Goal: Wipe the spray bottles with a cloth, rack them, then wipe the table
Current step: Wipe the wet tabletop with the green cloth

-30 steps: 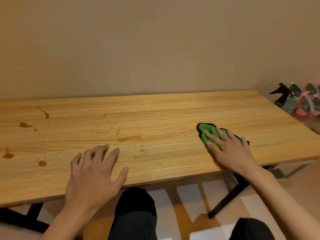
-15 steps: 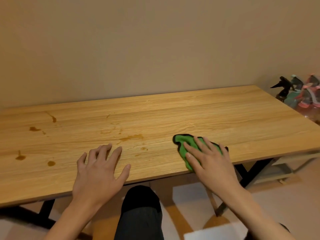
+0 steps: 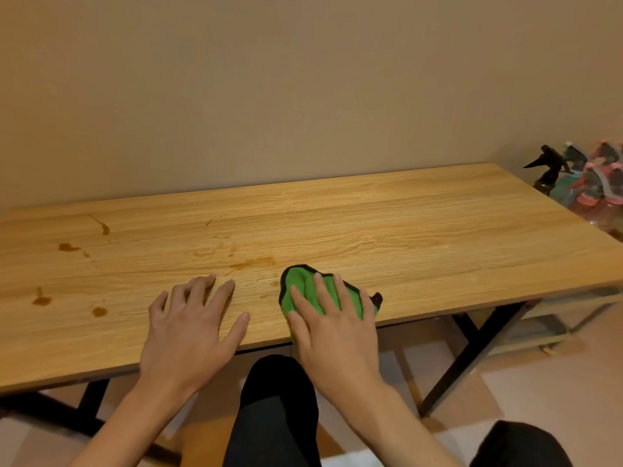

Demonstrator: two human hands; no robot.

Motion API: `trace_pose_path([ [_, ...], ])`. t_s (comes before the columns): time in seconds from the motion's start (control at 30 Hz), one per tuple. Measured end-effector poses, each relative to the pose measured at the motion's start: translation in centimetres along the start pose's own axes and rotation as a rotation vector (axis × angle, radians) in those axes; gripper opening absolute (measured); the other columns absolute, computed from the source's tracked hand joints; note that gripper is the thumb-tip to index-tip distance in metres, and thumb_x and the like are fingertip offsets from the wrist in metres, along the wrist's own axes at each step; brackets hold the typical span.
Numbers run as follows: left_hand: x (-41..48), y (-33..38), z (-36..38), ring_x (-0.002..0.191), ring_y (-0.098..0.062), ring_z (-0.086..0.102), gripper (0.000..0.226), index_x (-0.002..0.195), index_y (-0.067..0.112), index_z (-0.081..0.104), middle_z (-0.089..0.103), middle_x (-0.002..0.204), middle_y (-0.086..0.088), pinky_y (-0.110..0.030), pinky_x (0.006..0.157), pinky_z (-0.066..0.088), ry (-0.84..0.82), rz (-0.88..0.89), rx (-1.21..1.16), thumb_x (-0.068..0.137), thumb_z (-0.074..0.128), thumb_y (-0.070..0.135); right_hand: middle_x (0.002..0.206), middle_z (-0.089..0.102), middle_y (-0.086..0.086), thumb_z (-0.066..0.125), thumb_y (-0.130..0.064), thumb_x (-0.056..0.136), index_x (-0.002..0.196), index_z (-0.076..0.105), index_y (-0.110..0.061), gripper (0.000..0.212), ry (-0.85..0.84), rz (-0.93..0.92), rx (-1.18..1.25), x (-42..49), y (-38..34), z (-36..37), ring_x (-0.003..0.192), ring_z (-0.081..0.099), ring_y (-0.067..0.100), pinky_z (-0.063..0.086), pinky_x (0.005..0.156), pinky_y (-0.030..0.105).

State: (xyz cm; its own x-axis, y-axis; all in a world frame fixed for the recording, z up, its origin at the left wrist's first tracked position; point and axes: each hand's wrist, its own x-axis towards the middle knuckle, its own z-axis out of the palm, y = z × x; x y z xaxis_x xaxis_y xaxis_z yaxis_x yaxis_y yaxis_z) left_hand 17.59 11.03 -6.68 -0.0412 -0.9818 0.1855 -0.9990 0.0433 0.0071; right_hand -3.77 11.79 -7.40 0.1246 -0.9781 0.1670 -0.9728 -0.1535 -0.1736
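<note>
My right hand [image 3: 333,326] presses flat, with straight fingers, on a green cloth with a black edge [image 3: 300,284] near the front edge of the wooden table [image 3: 404,224]. My left hand [image 3: 188,332] rests on the tabletop just left of it, fingers spread and holding nothing. Brown spill marks [image 3: 253,262] lie just beyond the cloth, and more brown stains [image 3: 42,299] dot the left part of the table. Several spray bottles [image 3: 586,183], black, teal and pink, stand together past the table's right end.
A plain beige wall [image 3: 303,96] runs behind the table. Black table legs [image 3: 472,352] stand below the front edge. My dark-trousered knees [image 3: 276,409] are under the table edge. A low shelf frame [image 3: 556,318] sits at the right by the floor.
My right hand has slid the green cloth leftward along the front of the table, toward the brown marks and my left hand. My left hand has stayed in place on the tabletop.
</note>
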Motion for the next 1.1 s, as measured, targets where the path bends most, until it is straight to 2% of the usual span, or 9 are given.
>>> trace_pose_path([
  [0.1, -0.1, -0.1, 0.0, 0.126, -0.032, 0.053, 0.067, 0.141, 0.027, 0.058, 0.059, 0.141, -0.007, -0.062, 0.103, 0.041, 0.003, 0.003, 0.005, 0.095, 0.03, 0.066, 0.152, 0.051, 0.0, 0.022, -0.055, 0.105, 0.142, 0.056, -0.041, 0.052, -0.021, -0.091, 0.017, -0.6, 1.0, 0.0, 0.145, 0.043, 0.025, 0.021, 0.114, 0.052],
  [0.2, -0.1, -0.2, 0.1, 0.128, -0.032, 0.052, 0.07, 0.143, 0.027, 0.057, 0.057, 0.144, -0.007, -0.061, 0.105, 0.041, -0.002, 0.01, 0.009, 0.095, 0.027, 0.068, 0.164, 0.025, -0.009, 0.008, -0.063, 0.103, 0.152, 0.033, -0.049, 0.057, -0.04, -0.064, 0.011, -1.2, 6.7, -1.5, 0.154, 0.019, 0.016, 0.011, 0.125, 0.045],
  [0.33, 0.0, -0.1, 0.1, 0.127, -0.033, 0.051, 0.071, 0.143, 0.026, 0.058, 0.057, 0.143, -0.007, -0.062, 0.104, 0.041, 0.008, 0.005, 0.011, 0.095, 0.027, 0.069, 0.167, 0.019, -0.012, -0.001, -0.069, 0.099, 0.154, 0.025, -0.052, 0.063, -0.047, 0.251, -0.015, -0.7, 18.4, -4.1, 0.156, 0.01, 0.011, 0.012, 0.124, 0.045],
  [0.43, -0.1, 0.1, 0.1, 0.127, -0.033, 0.051, 0.072, 0.142, 0.026, 0.059, 0.057, 0.143, -0.007, -0.063, 0.103, 0.041, 0.007, -0.003, 0.009, 0.094, 0.028, 0.069, 0.168, 0.019, -0.009, 0.009, -0.067, 0.096, 0.154, 0.026, -0.052, 0.062, -0.082, 0.462, 0.002, -0.2, 23.4, -5.6, 0.156, 0.011, 0.015, 0.009, 0.126, 0.049],
  [0.57, -0.1, 0.1, -0.1, 0.125, -0.034, 0.053, 0.071, 0.141, 0.026, 0.06, 0.058, 0.141, -0.008, -0.063, 0.102, 0.041, 0.007, -0.008, 0.007, 0.094, 0.029, 0.069, 0.17, 0.011, -0.006, 0.013, -0.056, 0.104, 0.158, 0.019, -0.047, 0.054, -0.068, 0.459, -0.029, 0.6, 19.2, -4.9, 0.157, 0.007, 0.02, 0.008, 0.127, 0.049],
  [0.7, 0.0, 0.0, 0.1, 0.127, -0.032, 0.052, 0.071, 0.143, 0.027, 0.058, 0.057, 0.143, -0.007, -0.062, 0.104, 0.041, -0.01, -0.007, 0.011, 0.094, 0.028, 0.07, 0.167, 0.006, -0.008, -0.011, -0.06, 0.094, 0.159, 0.014, -0.046, 0.07, -0.106, 0.185, -0.05, 0.3, 8.9, -3.2, 0.157, 0.006, 0.022, 0.009, 0.126, 0.048],
  [0.83, 0.1, 0.0, 0.2, 0.129, -0.031, 0.051, 0.071, 0.143, 0.028, 0.057, 0.057, 0.144, -0.006, -0.061, 0.105, 0.04, -0.019, -0.009, -0.005, 0.094, 0.027, 0.07, 0.162, 0.035, 0.004, 0.005, -0.056, 0.1, 0.153, 0.041, -0.04, 0.066, -0.157, -0.012, 0.022, 0.6, 1.5, -1.5, 0.152, 0.028, 0.03, 0.024, 0.121, 0.058],
  [0.97, 0.2, 0.0, 0.4, 0.127, -0.032, 0.054, 0.07, 0.141, 0.027, 0.06, 0.059, 0.142, -0.007, -0.062, 0.105, 0.042, -0.004, -0.002, -0.017, 0.093, 0.03, 0.069, 0.171, 0.003, -0.003, -0.018, -0.06, 0.084, 0.159, 0.01, -0.048, 0.081, -0.228, -0.104, -0.013, 1.9, 1.6, -1.4, 0.158, -0.004, 0.023, -0.001, 0.126, 0.05],
  [1.1, 0.2, -0.1, 0.3, 0.127, -0.03, 0.053, 0.069, 0.139, 0.027, 0.061, 0.06, 0.141, -0.006, -0.061, 0.106, 0.041, -0.011, -0.008, -0.042, 0.093, 0.033, 0.069, 0.17, -0.01, -0.005, 0.003, -0.057, 0.105, 0.158, -0.001, -0.05, 0.053, -0.323, -0.123, -0.019, 4.1, 1.1, -1.9, 0.156, -0.014, 0.024, -0.007, 0.124, 0.051],
])
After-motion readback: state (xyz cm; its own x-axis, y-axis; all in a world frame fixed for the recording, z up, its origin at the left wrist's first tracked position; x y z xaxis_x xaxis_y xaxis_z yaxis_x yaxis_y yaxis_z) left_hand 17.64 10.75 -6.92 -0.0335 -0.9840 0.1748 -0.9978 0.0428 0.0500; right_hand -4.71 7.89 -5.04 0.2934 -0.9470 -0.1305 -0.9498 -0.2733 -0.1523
